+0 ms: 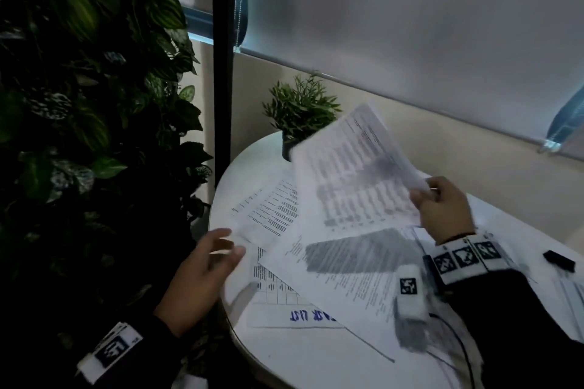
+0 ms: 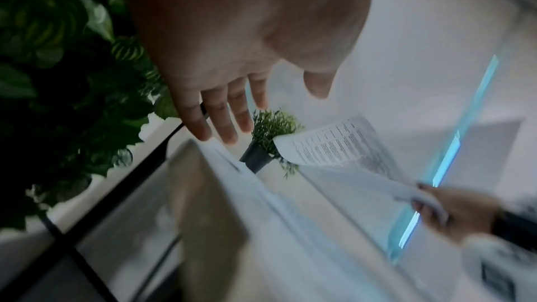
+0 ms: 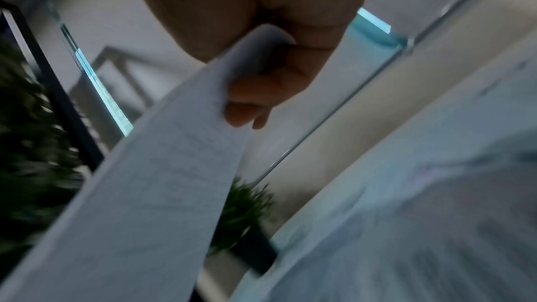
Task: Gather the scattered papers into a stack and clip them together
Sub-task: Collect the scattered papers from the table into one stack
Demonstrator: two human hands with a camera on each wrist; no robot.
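Observation:
Several printed papers (image 1: 341,265) lie spread and overlapping on the round white table (image 1: 303,360). My right hand (image 1: 442,205) pinches the corner of one printed sheet (image 1: 354,167) and holds it raised and tilted above the others; the same sheet (image 3: 162,192) fills the right wrist view and also shows in the left wrist view (image 2: 334,146). My left hand (image 1: 218,249) hovers with fingers (image 2: 221,123) straight at the table's left edge, near the corner of a lying sheet (image 1: 268,211). A black binder clip (image 1: 559,260) lies at the far right.
A small potted plant (image 1: 300,114) stands at the back of the table, just behind the raised sheet. A wall of leafy plants (image 1: 79,104) and a black post (image 1: 224,57) stand left. A lowered blind (image 1: 410,25) hangs behind. A black cable (image 1: 458,344) trails over the table's near edge.

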